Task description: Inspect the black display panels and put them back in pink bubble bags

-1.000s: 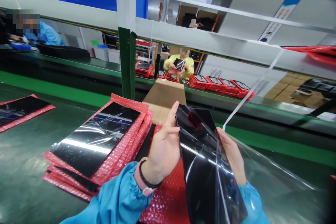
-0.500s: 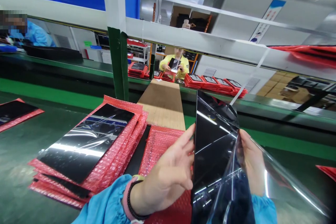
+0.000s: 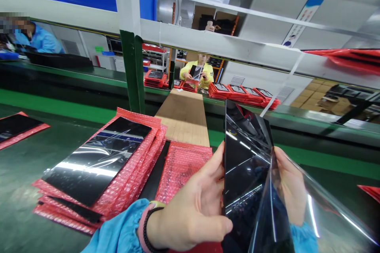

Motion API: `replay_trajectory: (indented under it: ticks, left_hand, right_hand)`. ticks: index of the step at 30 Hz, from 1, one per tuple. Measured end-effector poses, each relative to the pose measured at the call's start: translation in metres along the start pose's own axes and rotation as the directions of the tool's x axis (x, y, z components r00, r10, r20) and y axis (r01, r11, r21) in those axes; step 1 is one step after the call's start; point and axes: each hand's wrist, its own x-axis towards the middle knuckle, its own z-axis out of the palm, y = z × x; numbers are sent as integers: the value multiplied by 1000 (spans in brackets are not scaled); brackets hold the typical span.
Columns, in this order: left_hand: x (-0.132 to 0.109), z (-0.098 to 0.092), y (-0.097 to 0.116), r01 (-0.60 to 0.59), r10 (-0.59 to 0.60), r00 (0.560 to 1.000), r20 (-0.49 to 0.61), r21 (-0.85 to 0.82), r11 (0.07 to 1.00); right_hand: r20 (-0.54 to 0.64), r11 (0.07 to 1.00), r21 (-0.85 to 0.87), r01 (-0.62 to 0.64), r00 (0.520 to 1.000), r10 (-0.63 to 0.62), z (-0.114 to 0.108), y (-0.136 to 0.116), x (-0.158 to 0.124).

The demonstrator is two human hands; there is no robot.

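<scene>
A glossy black screen panel (image 3: 242, 166) stands tilted upright in front of me. My left hand (image 3: 196, 205) grips its left edge, thumb at the front near the bottom and fingers along the side. On the opposite edge is my right hand (image 3: 290, 184), its fingers partly hidden behind the panel and clear film. A loose sheet of clear film (image 3: 332, 213) hangs off the panel past my right wrist. Below my left hand lies a red bubble-wrap sleeve (image 3: 185, 166). To the left, another black panel (image 3: 101, 158) rests on stacked red bubble-wrap sleeves (image 3: 138, 170).
A wooden board (image 3: 187, 114) bridges toward the far bench, where a person in yellow (image 3: 209, 73) holds a panel. Several stacks of red sleeves (image 3: 237, 93) line that bench. A green post (image 3: 132, 73) rises ahead. Another person in blue (image 3: 47, 39) works far left.
The panel has shifted slightly right and turned a little, both hands moving with it. My left thumb now reaches over the panel's front edge.
</scene>
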Motion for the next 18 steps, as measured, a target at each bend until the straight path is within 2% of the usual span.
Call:
replay_trajectory:
  ticks: [3, 10, 15, 18]
  left_hand:
    - [1, 1, 2, 30, -30, 1000, -6, -39, 999]
    - [5, 0, 3, 12, -17, 997, -72, -61, 998]
    - [8, 4, 4, 22, -32, 995, -91, -110, 994]
    - [7, 5, 4, 25, -37, 995, -91, -123, 992]
  right_hand:
    - [4, 1000, -15, -24, 1000, 24, -3, 0, 4]
    - [-12, 999, -46, 7, 1000, -7, -11, 0, 15]
    - [-43, 995, -63, 72, 996, -75, -16, 2, 19]
    - [-46, 996, -52, 69, 996, -71, -21, 4, 24]
